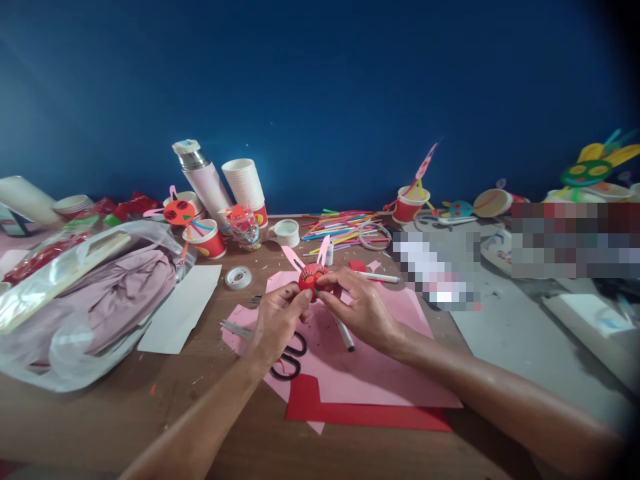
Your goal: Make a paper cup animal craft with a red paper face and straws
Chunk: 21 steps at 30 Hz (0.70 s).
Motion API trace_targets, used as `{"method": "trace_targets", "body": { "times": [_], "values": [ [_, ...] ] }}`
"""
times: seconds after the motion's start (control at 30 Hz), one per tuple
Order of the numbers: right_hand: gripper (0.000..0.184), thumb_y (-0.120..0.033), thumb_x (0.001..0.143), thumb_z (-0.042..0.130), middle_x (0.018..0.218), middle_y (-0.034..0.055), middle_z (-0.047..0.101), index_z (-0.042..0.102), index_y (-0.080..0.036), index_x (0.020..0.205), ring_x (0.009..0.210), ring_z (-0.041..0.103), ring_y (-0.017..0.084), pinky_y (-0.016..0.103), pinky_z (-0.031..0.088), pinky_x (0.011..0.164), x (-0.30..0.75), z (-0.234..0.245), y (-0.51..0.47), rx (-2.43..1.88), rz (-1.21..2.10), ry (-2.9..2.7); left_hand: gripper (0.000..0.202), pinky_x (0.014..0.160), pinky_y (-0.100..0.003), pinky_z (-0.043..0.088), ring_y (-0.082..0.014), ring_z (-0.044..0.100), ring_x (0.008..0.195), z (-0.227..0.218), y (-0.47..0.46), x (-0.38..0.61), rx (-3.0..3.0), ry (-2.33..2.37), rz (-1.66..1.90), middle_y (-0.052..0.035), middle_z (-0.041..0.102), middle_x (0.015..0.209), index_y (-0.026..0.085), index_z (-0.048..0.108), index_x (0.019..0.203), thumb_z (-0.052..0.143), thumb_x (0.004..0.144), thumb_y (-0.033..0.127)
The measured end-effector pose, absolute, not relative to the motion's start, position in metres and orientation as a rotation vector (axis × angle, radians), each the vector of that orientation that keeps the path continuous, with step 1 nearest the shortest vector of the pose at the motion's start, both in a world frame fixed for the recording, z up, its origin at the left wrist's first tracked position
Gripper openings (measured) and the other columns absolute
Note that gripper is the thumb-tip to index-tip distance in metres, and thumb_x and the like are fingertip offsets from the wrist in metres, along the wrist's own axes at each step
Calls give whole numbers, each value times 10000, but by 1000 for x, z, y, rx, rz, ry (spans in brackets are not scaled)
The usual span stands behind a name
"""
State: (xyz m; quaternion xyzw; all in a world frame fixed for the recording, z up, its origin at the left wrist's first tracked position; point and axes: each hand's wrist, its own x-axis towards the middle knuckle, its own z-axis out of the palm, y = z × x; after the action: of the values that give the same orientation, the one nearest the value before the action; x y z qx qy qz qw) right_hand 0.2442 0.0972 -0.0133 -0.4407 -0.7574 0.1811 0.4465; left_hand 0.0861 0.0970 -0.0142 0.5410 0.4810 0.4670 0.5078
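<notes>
Between both hands is a red paper rabbit face with pink ears and dark-drawn eyes. My left hand pinches its lower left edge. My right hand has its fingers closed at the lower right side, by a small green bit near the mouth. Beneath them lie pink paper sheets over red paper. Black-handled scissors rest partly under my left wrist. A white marker with a dark end lies below the right hand, and another marker is beyond it.
Left stand a plastic bag of cloth, white card and a tape roll. At the back are a thermos, stacked paper cups, a white mug, coloured sticks and a decorated cup.
</notes>
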Motion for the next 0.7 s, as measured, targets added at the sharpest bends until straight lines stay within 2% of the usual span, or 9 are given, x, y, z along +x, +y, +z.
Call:
{"method": "trace_targets", "body": {
  "times": [0.43,0.7],
  "values": [
    [39,-157,791,580,746,-18,596,582,-192,810,660,528,110,252,394,635,243,-11,96,-1137,551,-1824,264,537,-207,378,-74,457,499,-16,97,85,1328,1123,1110,34,515,504,149,531,555,606,765,291],
    [77,-169,807,573,790,-6,601,600,-202,871,706,533,122,263,402,665,244,-12,97,-1091,537,-1846,271,542,-211,379,-78,459,503,-17,97,85,1318,1119,1111,31,514,504,152,527,552,603,767,299]
  ]
}}
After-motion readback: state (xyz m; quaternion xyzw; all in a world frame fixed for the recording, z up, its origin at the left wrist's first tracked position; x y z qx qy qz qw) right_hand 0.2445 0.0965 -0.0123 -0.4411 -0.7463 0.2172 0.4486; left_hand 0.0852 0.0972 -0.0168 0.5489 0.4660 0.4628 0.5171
